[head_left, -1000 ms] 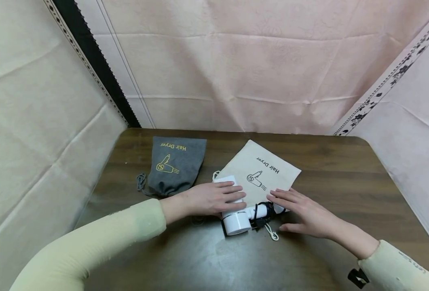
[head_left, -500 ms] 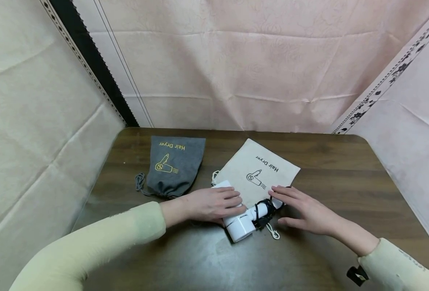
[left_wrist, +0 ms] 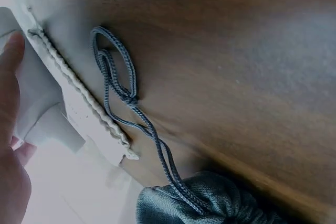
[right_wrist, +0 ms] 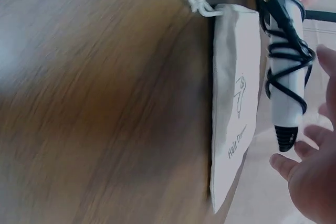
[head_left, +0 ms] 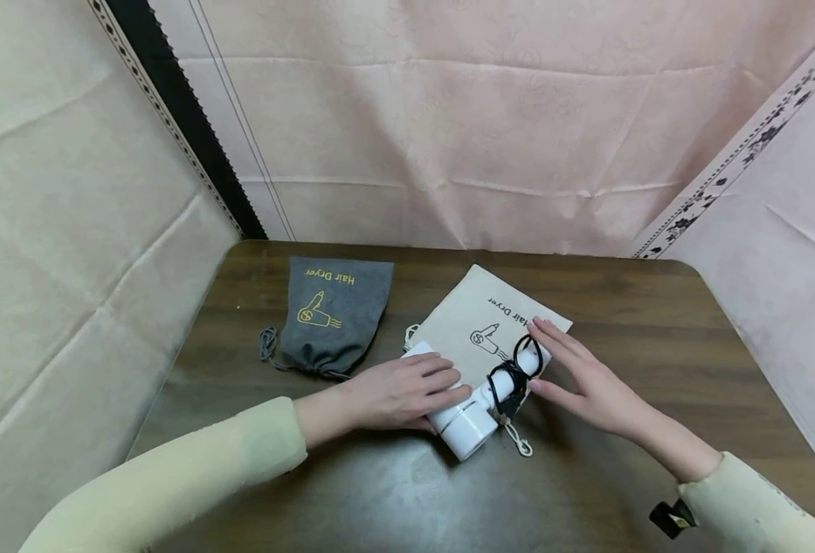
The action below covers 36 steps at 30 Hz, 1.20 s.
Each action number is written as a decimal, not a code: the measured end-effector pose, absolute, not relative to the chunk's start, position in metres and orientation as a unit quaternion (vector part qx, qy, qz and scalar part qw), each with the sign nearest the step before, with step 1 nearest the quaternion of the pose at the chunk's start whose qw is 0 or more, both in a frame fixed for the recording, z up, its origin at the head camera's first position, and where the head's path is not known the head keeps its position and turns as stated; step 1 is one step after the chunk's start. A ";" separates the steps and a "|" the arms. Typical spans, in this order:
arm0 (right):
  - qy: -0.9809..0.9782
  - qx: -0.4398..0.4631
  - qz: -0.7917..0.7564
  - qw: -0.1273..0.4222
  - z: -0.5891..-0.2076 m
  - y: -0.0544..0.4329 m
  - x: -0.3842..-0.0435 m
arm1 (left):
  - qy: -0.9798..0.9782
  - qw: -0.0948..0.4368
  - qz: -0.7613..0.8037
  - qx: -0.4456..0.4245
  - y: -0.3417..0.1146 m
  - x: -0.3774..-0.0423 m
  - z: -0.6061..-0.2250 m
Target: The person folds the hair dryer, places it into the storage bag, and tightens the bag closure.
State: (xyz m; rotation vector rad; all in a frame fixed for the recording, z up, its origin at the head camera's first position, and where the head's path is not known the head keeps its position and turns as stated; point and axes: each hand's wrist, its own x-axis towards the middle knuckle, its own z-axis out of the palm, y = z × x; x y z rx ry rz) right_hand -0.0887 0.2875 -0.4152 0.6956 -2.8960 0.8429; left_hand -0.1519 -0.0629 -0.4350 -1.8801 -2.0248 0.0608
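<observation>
A white hair dryer (head_left: 465, 432) lies at a slant over a cream drawstring bag (head_left: 450, 330) printed "Hair Dryer". My left hand (head_left: 403, 390) grips its barrel from the left; in the left wrist view only part of that hand shows beside the dryer (left_wrist: 39, 98). A black cord (head_left: 507, 380) is wound round the handle. My right hand (head_left: 590, 388) is at the handle end, fingers extended and thumb apart. In the right wrist view those fingers spread about the handle's black tip (right_wrist: 286, 137); whether they touch it I cannot tell.
A dark grey drawstring bag (head_left: 341, 322) with a yellow dryer print lies at the left, its knotted cord (left_wrist: 128, 98) spread on the wooden table (head_left: 628, 322). White cord from the cream bag (head_left: 521, 442) sticks out near the dryer. Cloth curtains (head_left: 414, 153) surround the table.
My left hand has turned the hair dryer so its handle points up and right and its nozzle points nearer me. The right hand has shifted slightly up and right alongside the handle.
</observation>
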 end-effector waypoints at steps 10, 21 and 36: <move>-0.865 0.168 0.472 -0.010 -0.427 0.265 -0.107 | -0.764 0.199 -0.016 -0.614 -0.066 -0.142 -0.430; -0.795 0.070 0.603 -0.022 -0.434 0.233 -0.121 | -0.769 0.227 -0.014 -0.597 -0.060 -0.133 -0.426; -0.778 0.053 0.626 -0.006 -0.436 0.206 -0.139 | -0.762 0.270 0.012 -0.589 -0.056 -0.128 -0.424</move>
